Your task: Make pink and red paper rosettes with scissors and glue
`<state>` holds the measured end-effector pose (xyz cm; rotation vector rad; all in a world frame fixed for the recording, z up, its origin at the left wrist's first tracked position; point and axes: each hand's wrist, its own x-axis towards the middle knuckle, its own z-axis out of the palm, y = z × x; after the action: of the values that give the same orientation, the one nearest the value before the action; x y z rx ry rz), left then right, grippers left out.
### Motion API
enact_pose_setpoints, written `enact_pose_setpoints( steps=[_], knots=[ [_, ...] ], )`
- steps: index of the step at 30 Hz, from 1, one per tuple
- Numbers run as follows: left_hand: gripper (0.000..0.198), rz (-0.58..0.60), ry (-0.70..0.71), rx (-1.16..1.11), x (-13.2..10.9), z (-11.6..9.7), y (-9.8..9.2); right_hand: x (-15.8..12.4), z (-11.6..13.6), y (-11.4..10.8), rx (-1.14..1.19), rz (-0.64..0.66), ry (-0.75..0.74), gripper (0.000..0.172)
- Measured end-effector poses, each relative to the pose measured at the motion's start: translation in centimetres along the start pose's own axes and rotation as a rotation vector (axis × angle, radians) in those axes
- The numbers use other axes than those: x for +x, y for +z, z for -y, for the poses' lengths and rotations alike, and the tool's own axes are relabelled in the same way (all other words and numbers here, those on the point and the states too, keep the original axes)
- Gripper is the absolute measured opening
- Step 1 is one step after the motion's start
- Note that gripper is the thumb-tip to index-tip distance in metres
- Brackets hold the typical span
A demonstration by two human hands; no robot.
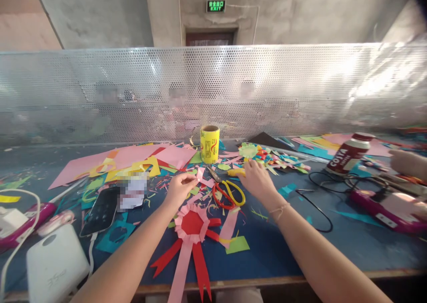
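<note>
My left hand is closed in a pinch on a small piece of pale pink paper. My right hand curls over one end of a short yellow object, whose kind I cannot make out; part of it is hidden under the fingers. Between the hands lie scissors with red and yellow handles. Nearer me is a paper rosette with a red centre, a pleated pink rim and pink and red tails, some reaching over the table edge. A green paper piece lies to its right.
A yellow tape roll stands behind the scissors, near a perforated metal screen. Paper scraps cover the back. At left are a phone and a white power bank; at right, a tilted Costa bottle, cables and another person's hand.
</note>
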<state>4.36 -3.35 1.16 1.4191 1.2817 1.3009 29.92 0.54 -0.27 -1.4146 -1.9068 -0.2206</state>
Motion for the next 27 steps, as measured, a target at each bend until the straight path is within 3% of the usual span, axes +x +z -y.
enact_pose_setpoints(
  steps=[2,5,8,11,18,27],
  knots=[
    [0.023,0.007,-0.012,-0.037,-0.1,0.2,0.2,-0.1,2.8,0.3,0.302,0.128,-0.032,0.013],
    [0.023,0.04,-0.004,-0.076,-0.2,0.4,0.6,-0.6,6.8,1.4,0.764,0.275,0.105,0.02],
    [0.021,0.053,0.029,-0.086,-0.5,0.2,1.0,-1.2,9.0,2.2,1.079,0.304,0.256,0.029],
    [0.019,0.049,0.048,-0.099,-0.8,-0.2,1.5,-1.4,9.6,2.2,1.28,0.293,0.384,0.034],
    [0.018,0.072,0.087,-0.055,-1.1,-0.2,1.9,-1.6,10.3,1.5,1.432,0.272,0.567,0.037],
    [0.016,0.106,0.038,-0.043,-1.6,-0.6,2.2,-1.8,10.5,1.2,1.436,0.252,0.593,0.034]
  ],
)
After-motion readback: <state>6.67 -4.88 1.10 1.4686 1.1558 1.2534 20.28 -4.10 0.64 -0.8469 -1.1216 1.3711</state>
